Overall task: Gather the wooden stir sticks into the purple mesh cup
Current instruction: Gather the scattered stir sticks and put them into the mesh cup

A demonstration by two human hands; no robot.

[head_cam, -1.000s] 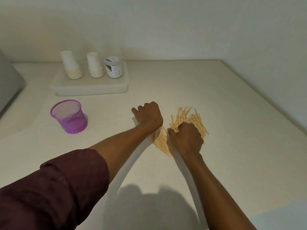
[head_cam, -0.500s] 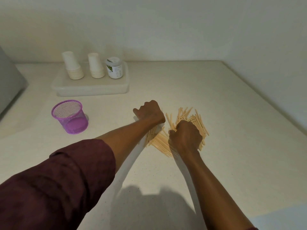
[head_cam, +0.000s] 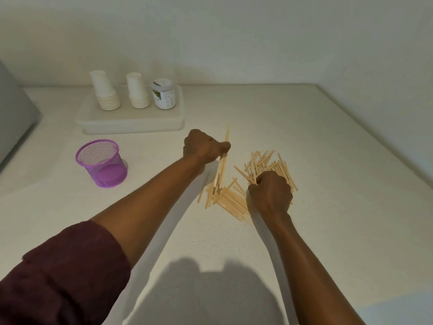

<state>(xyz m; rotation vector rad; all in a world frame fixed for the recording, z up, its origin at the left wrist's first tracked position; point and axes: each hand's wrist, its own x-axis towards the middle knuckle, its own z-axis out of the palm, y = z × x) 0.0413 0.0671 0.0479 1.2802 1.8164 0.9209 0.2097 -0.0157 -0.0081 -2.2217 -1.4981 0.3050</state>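
Note:
A loose heap of wooden stir sticks (head_cam: 230,200) lies on the pale counter right of centre. My left hand (head_cam: 202,148) is lifted above the heap's left edge and grips a small bundle of sticks (head_cam: 223,165) that stands nearly upright, its tips poking out above my fist. My right hand (head_cam: 269,195) rests on the heap with curled fingers closed round some sticks. The purple mesh cup (head_cam: 103,164) stands upright to the left, apart from both hands, and looks to hold nothing.
A white tray (head_cam: 131,123) at the back carries two stacks of paper cups (head_cam: 105,93) and a small lidded jar (head_cam: 163,93). A grey object (head_cam: 14,118) sits at the far left. Walls bound the counter behind and on the right.
My left hand has risen from the heap, lifting a bundle of sticks upright. My right hand has stayed on the heap, shifting slightly.

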